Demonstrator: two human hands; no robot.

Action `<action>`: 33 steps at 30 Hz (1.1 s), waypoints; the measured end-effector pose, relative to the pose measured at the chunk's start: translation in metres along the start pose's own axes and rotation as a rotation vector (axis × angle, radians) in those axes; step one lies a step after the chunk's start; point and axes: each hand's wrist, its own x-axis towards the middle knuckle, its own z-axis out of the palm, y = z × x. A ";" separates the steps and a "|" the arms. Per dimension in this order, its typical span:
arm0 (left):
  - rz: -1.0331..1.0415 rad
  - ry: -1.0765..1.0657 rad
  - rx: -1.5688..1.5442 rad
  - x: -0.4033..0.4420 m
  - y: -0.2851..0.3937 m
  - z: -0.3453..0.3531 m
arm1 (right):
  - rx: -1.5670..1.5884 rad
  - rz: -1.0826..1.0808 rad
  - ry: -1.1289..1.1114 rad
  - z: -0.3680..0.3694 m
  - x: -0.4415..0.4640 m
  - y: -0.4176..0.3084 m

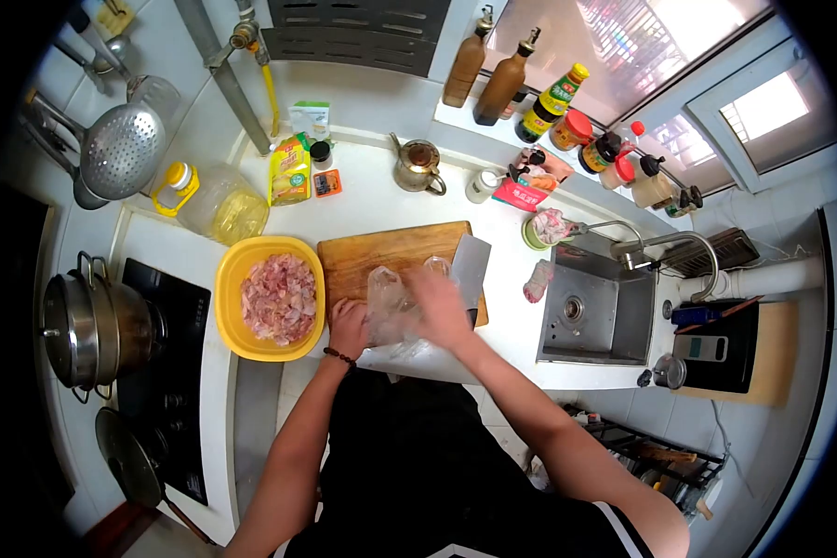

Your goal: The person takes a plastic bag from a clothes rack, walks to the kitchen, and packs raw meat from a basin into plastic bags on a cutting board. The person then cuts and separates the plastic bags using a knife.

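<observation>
A crumpled clear plastic bag (pixel 388 302) lies over the front of the wooden cutting board (pixel 353 251). My left hand (pixel 349 327), with a beaded bracelet at the wrist, has its fingers curled at the bag's left edge and grips it. Over the bag's right side is my right hand (pixel 437 309), smeared by motion, so its fingers do not show clearly. A cleaver (pixel 471 266) lies at the board's right end, its blade bare and its handle partly hidden. Left of the board stands a yellow basin (pixel 225 321) holding cut raw meat (pixel 279 299).
An oil jug (pixel 237 212) and seasoning packets (pixel 291 172) stand behind the basin. At the back are a glass teapot (pixel 418 167) and a white jar (pixel 482 185). The sink (pixel 551 325) is to the right; a cooktop (pixel 181 372) with a steamer pot (pixel 98 325) is left.
</observation>
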 end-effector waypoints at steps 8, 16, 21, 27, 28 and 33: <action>-0.154 0.165 -0.214 -0.009 -0.025 0.007 | -0.184 0.045 -0.478 0.094 0.031 -0.034; -0.028 0.190 -0.072 0.000 -0.025 0.012 | 0.074 0.504 -0.559 0.106 0.033 -0.037; 0.015 0.110 0.040 -0.002 -0.036 0.019 | 0.195 0.489 -0.480 0.070 0.019 -0.038; -0.123 0.022 -0.042 0.005 -0.046 0.027 | 0.345 0.485 -0.121 -0.027 -0.007 0.008; -0.052 0.043 0.003 0.006 -0.045 0.025 | 0.376 0.592 -0.070 -0.031 -0.016 0.025; -0.319 0.123 -0.535 0.011 -0.009 0.008 | 0.575 0.916 0.205 -0.012 -0.034 0.077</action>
